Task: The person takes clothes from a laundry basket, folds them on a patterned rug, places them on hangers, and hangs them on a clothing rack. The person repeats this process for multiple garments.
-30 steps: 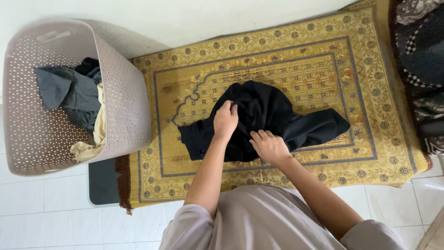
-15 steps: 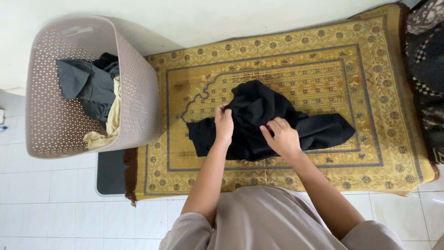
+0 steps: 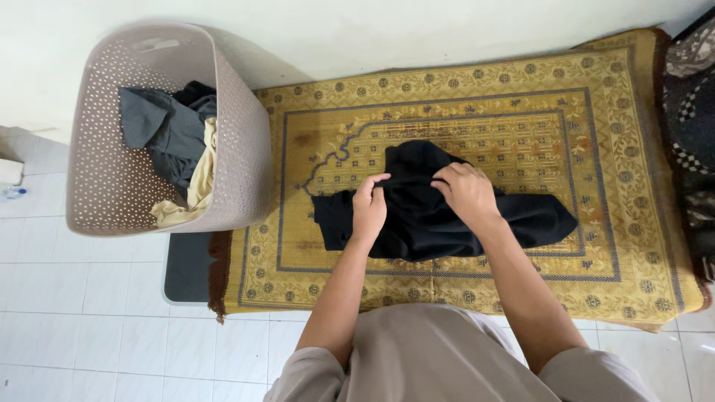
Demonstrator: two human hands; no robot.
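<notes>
Black fabric, a rumpled dark garment [image 3: 439, 212], lies near the middle of the yellow patterned woven rug [image 3: 611, 149], and both hands rest on it. The left hand [image 3: 369, 208] presses on the garment's left part with its fingers curled at an edge of the cloth; whether it pinches a fold cannot be told. The right hand [image 3: 468, 192] sits on the upper middle of the garment, fingers bent down into the bunched cloth, seemingly gathering it. Compared with half a second ago, the right hand has moved up and away from the person, from the near edge of the garment to its raised hump, and the hump looks flatter and lower than it did; the left hand has kept much the same place. Judging by this, the cloth is being smoothed or drawn over itself, with the long part trailing toward the rug's right side still spread out. Left of the rug, touching its edge, stands a pale perforated plastic laundry basket [image 3: 104, 193] holding grey, black and cream clothes [image 3: 175, 141]. Below the basket, a dark flat mat [image 3: 186, 268] pokes from under the rug on the white tiled floor [image 3: 89, 342].
</notes>
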